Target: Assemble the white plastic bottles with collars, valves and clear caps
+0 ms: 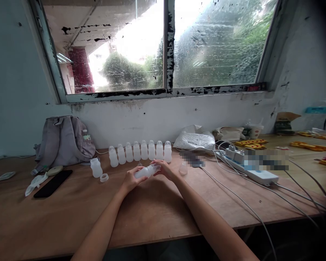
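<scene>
A translucent white baby bottle (144,172) lies tilted on its side between my two hands, just above the table. My left hand (132,179) is wrapped round its body. At its top end, the fingers of my right hand (164,169) close on the bottle; part of that end is hidden by them. Behind my hands stands a row of several capped baby bottles (129,152). To the left is an uncapped bottle (96,168), with a white collar ring (104,177) beside it. A clear dome cap (183,168) sits right of my right hand.
A grey backpack (63,141) and a black phone (53,183) are on the left of the wooden table (141,221). At the right lie a white power strip (255,174) with trailing cables, a silvery bag (195,139) and yellow parts (251,144).
</scene>
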`<action>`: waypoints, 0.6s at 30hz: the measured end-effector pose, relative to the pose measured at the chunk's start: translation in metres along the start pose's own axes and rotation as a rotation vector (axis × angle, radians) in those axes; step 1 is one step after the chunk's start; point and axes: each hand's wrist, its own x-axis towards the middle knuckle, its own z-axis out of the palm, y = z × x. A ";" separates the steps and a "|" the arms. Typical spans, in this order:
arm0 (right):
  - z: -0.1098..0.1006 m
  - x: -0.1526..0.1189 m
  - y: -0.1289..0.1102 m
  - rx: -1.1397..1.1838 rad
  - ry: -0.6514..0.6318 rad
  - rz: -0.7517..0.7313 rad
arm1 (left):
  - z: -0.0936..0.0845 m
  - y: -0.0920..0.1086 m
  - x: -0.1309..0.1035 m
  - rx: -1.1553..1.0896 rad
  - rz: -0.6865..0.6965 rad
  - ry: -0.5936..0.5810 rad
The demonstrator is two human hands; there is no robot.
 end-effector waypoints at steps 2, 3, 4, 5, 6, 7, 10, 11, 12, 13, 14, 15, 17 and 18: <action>0.006 0.001 0.006 -0.027 0.019 0.008 | -0.001 -0.003 -0.001 0.010 0.006 -0.014; 0.009 0.001 0.009 -0.043 0.046 0.017 | -0.001 -0.004 -0.001 0.015 0.008 -0.023; 0.012 0.002 0.012 -0.059 0.081 0.031 | -0.002 -0.006 -0.001 0.021 0.011 -0.033; 0.014 0.003 0.015 -0.073 0.116 0.047 | -0.002 -0.007 -0.002 0.027 0.016 -0.044; 0.015 0.004 0.018 -0.083 0.145 0.063 | -0.003 -0.008 -0.002 0.030 0.022 -0.053; 0.015 0.006 0.021 -0.089 0.164 0.076 | -0.003 -0.009 -0.002 0.035 0.030 -0.061; 0.015 0.009 0.027 -0.083 0.195 0.090 | -0.004 -0.012 -0.002 0.057 0.049 -0.081; 0.015 0.010 0.028 -0.075 0.203 0.092 | -0.004 -0.012 -0.002 0.062 0.051 -0.081; 0.015 0.011 0.029 -0.064 0.209 0.093 | -0.003 -0.013 -0.002 0.065 0.052 -0.080; 0.015 0.012 0.031 -0.053 0.214 0.093 | -0.003 -0.014 -0.002 0.066 0.050 -0.076; 0.016 0.012 0.032 -0.041 0.220 0.093 | -0.003 -0.015 -0.002 0.062 0.045 -0.071; 0.016 0.013 0.032 -0.030 0.226 0.094 | -0.002 -0.016 -0.002 0.058 0.040 -0.066; 0.018 0.013 0.033 -0.009 0.236 0.096 | -0.002 -0.017 -0.001 0.047 0.033 -0.057; 0.018 0.012 0.032 0.002 0.235 0.101 | -0.001 -0.017 -0.001 0.041 0.033 -0.054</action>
